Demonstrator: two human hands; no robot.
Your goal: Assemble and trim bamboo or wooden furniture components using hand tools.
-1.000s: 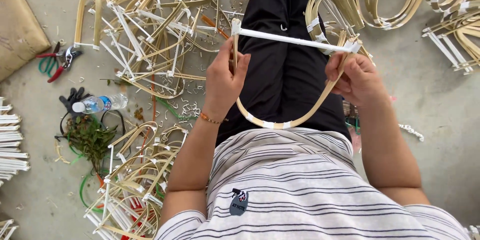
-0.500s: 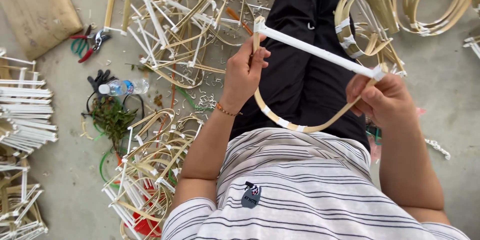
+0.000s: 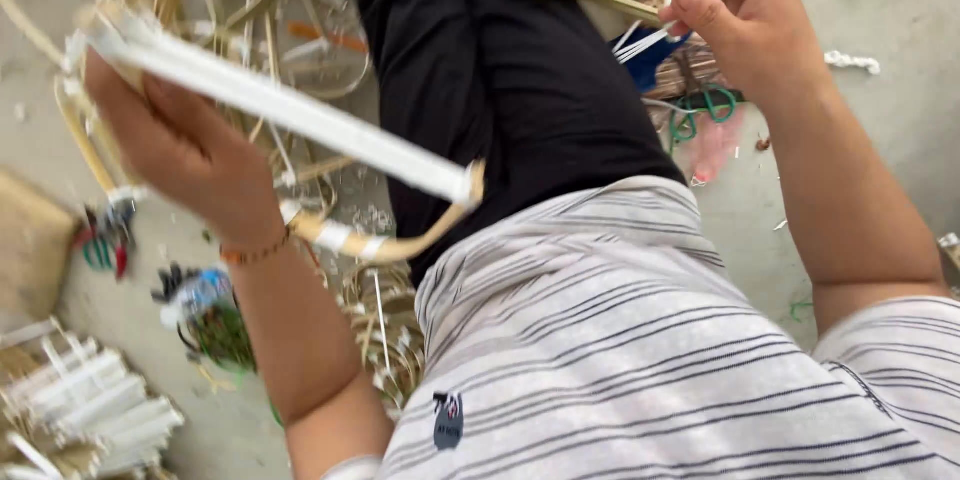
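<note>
Head view: half a second ago both hands held the bow-shaped frame over the lap. Now the right hand (image 3: pixel 735 15) has let go and pinches thin white strips (image 3: pixel 640 40), fingers curled nearly shut. The left hand (image 3: pixel 185 145) alone grips the frame (image 3: pixel 300 115), closed around its far end; the near end seems, through blur, to hang free by the striped shirt (image 3: pixel 620 340).

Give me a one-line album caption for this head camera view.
Left hand holds a bow-shaped cane frame with white bar; right hand pinches thin white strips.
</note>
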